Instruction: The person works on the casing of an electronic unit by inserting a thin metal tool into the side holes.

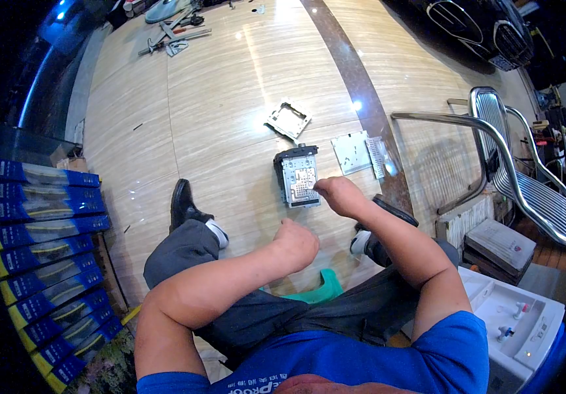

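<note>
A boxy electronic unit (301, 180), with a perforated metal face and a black end, sits on the floor before me. It looks like a car stereo, though its exact kind is unclear. My right hand (340, 196) is closed in a pinch at the unit's right side; whatever its fingertips hold is too small to make out. Nearer to me, my left hand (298, 245) is curled closed just below the unit, apart from it, its fingertips hidden. Beyond the unit lies a metal frame (275, 123) with a large opening. To the right are a flat metal plate (350, 150) and a narrower slotted plate (379, 157).
Several hand tools (172, 38) lie at the far left of the tiled floor (224, 85). Blue and yellow boxes (46, 220) are stacked at left. A chrome chair (525, 177) and a white water dispenser (512, 315) stand at right. A green stool (325, 289) is beneath me.
</note>
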The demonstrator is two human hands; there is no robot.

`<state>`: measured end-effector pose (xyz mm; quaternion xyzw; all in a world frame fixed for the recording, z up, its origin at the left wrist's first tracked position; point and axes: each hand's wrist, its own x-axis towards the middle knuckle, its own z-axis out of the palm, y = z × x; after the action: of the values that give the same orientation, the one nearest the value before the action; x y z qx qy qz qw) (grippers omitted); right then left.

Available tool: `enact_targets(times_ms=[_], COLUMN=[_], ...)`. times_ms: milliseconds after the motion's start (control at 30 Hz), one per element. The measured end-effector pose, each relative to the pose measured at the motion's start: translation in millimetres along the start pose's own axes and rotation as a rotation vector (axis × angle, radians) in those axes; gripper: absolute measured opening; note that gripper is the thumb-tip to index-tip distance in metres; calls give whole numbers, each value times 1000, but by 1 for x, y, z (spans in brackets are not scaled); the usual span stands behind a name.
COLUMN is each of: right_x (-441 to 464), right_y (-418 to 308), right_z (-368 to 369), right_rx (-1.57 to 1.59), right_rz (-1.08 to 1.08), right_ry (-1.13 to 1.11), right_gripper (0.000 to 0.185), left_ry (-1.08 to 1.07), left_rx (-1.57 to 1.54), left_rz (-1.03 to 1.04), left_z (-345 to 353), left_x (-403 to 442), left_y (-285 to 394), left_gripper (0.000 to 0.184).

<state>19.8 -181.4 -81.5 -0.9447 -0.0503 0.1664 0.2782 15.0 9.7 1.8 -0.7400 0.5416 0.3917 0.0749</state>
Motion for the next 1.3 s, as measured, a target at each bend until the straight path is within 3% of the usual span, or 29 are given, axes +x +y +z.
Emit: enact_targets(times_ms=[267, 400, 533, 633, 1067, 1300], right_x=[-1, 1, 0, -2, 1, -1], right_y=[0, 2, -3, -3, 5, -4], right_z=[1, 3, -4, -1, 6, -4], right_rx=[-46, -50, -69, -20, -44, -59], right_rz=[-106, -22, 68, 72, -36, 88], right_ry=[31, -12, -48, 45, 50, -1], right_gripper=[21, 17, 25, 26, 18, 25], left_ry=[5, 14, 22, 30, 14, 27], left_rx=[-2, -10, -18, -16, -18, -6], left_rz=[7, 5, 8, 7, -5, 0], left_z=[1, 2, 3, 4, 0, 2], left_x=[0, 1, 1, 1, 0, 0], left_y=[-1, -1, -2, -2, -1, -1], left_gripper=[26, 26, 26, 26, 26, 26])
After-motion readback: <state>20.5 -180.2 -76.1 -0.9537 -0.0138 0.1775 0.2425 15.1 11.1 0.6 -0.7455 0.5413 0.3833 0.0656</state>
